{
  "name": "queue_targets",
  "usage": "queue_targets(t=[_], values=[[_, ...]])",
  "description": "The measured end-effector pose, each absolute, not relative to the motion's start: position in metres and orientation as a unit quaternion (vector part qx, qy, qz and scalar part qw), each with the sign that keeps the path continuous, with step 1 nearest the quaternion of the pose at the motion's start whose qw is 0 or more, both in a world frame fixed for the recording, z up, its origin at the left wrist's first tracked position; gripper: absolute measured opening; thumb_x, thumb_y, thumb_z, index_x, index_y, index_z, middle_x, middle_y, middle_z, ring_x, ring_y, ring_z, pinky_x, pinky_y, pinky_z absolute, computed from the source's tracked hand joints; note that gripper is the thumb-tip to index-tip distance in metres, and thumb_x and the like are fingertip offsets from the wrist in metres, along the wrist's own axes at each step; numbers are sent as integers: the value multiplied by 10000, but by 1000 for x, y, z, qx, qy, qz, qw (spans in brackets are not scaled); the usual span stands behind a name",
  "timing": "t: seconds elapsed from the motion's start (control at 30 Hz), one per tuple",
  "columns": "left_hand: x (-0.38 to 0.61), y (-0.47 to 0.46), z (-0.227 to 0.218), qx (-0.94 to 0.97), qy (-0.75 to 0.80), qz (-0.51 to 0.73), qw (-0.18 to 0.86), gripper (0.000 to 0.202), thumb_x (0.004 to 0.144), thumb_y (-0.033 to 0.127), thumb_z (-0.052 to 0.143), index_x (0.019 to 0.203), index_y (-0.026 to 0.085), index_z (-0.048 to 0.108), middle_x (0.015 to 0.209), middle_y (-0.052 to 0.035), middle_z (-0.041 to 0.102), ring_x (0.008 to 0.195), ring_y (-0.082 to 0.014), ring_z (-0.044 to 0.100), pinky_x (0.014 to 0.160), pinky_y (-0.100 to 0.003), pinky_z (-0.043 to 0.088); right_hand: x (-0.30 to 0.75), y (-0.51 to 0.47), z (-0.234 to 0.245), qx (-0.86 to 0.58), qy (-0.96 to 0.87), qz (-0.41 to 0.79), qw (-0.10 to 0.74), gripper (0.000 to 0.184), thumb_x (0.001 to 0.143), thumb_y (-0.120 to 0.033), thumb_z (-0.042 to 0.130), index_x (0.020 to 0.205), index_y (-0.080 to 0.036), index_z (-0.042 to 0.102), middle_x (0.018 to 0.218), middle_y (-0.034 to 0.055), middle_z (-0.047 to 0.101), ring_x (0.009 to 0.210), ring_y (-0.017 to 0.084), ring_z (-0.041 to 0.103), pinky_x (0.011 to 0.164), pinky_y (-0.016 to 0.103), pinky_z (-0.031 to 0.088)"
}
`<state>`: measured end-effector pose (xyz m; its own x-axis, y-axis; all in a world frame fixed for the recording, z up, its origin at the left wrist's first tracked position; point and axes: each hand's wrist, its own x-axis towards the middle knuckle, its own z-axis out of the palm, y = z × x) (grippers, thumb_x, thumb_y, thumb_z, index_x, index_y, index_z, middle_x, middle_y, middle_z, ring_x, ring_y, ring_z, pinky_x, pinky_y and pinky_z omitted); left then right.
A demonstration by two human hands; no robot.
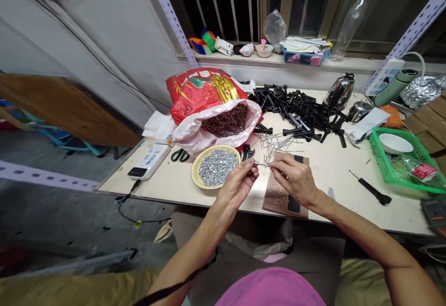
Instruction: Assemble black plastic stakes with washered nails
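Observation:
My left hand (241,179) and my right hand (296,179) meet over the table's front part, fingertips pinched. Between them runs a thin metal rod (262,165), one end in each hand; any small part at the left fingertips is too small to make out. Left of my left hand stands a yellow bowl (195,181) of small silvery metal pieces. Below my right hand lies a brown wooden board (275,194) with a black strip on it. Just beyond my fingers, several loose thin metal rods (277,144) lie in a heap.
A red bag (195,94) of dark reddish rods lies open behind the bowl. Black plastic parts (296,106) are piled at the back. A green basket (378,157) and a black-handled tool (374,190) are at right. Scissors (180,155) and a white power bank (149,162) lie left.

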<state>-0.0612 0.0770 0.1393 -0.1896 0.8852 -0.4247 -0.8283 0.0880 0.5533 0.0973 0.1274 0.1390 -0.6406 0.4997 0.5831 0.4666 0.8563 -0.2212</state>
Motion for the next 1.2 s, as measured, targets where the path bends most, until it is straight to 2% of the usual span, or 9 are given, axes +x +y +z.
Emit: queue_targets(t=[0.23, 0.43, 0.63, 0.77, 0.9, 0.97, 1.07, 1.2], values=[[-61, 77, 130, 73, 393, 693, 600, 200, 574, 104, 823, 642, 110, 635, 608, 20, 610, 522, -44, 530, 530, -153, 470, 94, 128, 139, -282, -911, 7, 301, 228, 949, -198, 457, 971, -196, 684, 907, 35, 677, 736, 112, 637, 661, 198, 464], [-57, 79, 120, 142, 430, 726, 518, 260, 549, 262, 839, 647, 130, 637, 590, 27, 609, 551, -66, 543, 585, -197, 468, 91, 124, 142, -295, -911, -50, 283, 215, 951, -192, 455, 940, -199, 669, 883, 21, 673, 683, 101, 606, 578, 201, 396], [-56, 79, 115, 290, 552, 698, 352, 215, 638, 348, 749, 629, 160, 646, 594, 12, 619, 625, -120, 575, 693, -261, 469, 89, 119, 137, -310, -897, -124, 288, 204, 926, -132, 460, 843, -198, 634, 794, 4, 650, 614, 95, 553, 554, 225, 339], [-59, 82, 103, 383, 589, 637, 316, 234, 685, 395, 687, 602, 181, 641, 621, -15, 644, 635, -156, 597, 638, -270, 469, 91, 117, 125, -323, -890, -155, 284, 183, 883, -96, 491, 777, -201, 597, 690, -13, 606, 596, 114, 546, 549, 253, 344], [-60, 92, 89, 444, 584, 628, 258, 225, 663, 417, 693, 619, 203, 640, 703, -24, 670, 684, -172, 609, 661, -279, 467, 97, 121, 117, -361, -893, -115, 243, 140, 855, -111, 543, 767, -205, 600, 728, -18, 623, 639, 117, 581, 553, 244, 364], [-60, 92, 91, 450, 591, 608, 280, 227, 677, 416, 688, 622, 201, 639, 690, -18, 661, 688, -164, 604, 681, -276, 460, 101, 120, 118, -404, -887, -37, 219, 109, 865, -145, 559, 801, -204, 623, 770, -15, 638, 648, 109, 591, 537, 228, 361], [-59, 96, 98, 418, 580, 574, 401, 272, 670, 427, 712, 593, 184, 618, 587, 3, 604, 644, -139, 576, 673, -258, 449, 108, 122, 121, -441, -869, 85, 208, 93, 866, -158, 576, 828, -199, 650, 804, -10, 650, 678, 108, 608, 543, 207, 369], [-57, 109, 95, 318, 498, 551, 589, 376, 511, 427, 831, 643, 153, 610, 536, 40, 552, 506, -83, 498, 558, -224, 419, 118, 126, 118, -431, -861, 148, 223, 126, 882, -145, 543, 872, -192, 660, 852, 8, 656, 732, 111, 619, 590, 196, 399]])
